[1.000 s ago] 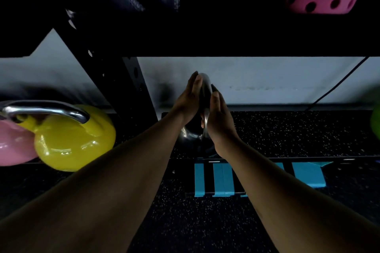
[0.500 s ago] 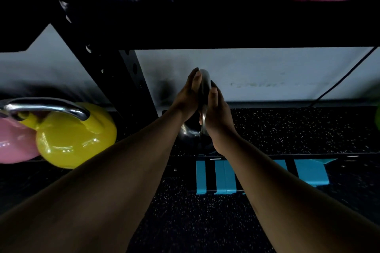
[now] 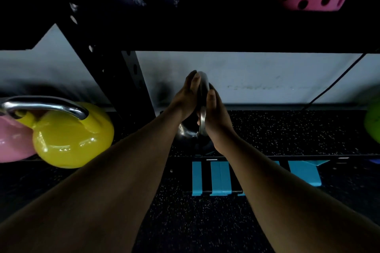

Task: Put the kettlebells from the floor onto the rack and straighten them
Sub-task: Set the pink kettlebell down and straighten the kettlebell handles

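Centre frame: left hand (image 3: 186, 98) and right hand (image 3: 213, 115) pressed flat either side of steel handle (image 3: 202, 96), fingers straight, grasping dark kettlebell (image 3: 186, 132) on rack shelf (image 3: 287, 129); probably straightening; yellow kettlebell (image 3: 72, 137) and pink kettlebell (image 3: 12, 141) racked at left; floor leftovers unseen.

The speckled shelf (image 3: 287, 129) carries yellow (image 3: 72, 137), pink (image 3: 12, 141) and dark kettlebells (image 3: 186, 132).

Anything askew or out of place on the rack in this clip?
Yes. The yellow kettlebell is tipped over, leaning against the pink kettlebell. The dark kettlebell between the left hand and right hand has its handle edge-on to the camera.
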Tool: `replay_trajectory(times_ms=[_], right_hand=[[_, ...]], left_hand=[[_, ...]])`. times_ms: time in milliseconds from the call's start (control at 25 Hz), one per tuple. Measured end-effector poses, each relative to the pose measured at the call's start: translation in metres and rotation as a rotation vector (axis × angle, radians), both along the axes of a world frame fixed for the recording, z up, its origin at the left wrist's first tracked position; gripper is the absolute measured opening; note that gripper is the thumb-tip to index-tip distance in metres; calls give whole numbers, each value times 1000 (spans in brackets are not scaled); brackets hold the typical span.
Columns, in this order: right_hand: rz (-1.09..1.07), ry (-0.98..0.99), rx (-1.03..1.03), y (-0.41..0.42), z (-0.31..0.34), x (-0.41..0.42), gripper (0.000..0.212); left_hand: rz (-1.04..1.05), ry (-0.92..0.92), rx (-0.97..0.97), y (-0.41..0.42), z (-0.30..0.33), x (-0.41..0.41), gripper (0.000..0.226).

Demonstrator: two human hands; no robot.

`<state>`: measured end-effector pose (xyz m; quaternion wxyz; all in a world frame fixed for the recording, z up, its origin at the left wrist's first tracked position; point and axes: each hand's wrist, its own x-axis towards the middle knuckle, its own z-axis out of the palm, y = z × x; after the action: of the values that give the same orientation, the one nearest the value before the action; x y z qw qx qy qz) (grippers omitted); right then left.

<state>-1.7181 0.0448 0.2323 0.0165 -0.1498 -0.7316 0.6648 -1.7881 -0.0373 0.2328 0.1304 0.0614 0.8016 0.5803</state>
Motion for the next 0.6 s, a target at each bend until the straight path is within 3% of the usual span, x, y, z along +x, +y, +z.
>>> replay_trajectory(times_ms=[80,160,320,440,600], right_hand=[[29,4,52,2,6,2,45],[37,-22,189,8,11,2,42],[30,-59,500,21,23,17,40],[58,-33,707,25,42,34,44],[93,6,993,18,66,59,31]], left_hand=[[3,-72,-100,-3,8,2,54],[26,-17,-216,-4,12,5,55],[-28,148,-341,-11,23,19,51],[-156,306,-482,-28,30,35,40],[-377,530,-691,-63,43,58,26]])
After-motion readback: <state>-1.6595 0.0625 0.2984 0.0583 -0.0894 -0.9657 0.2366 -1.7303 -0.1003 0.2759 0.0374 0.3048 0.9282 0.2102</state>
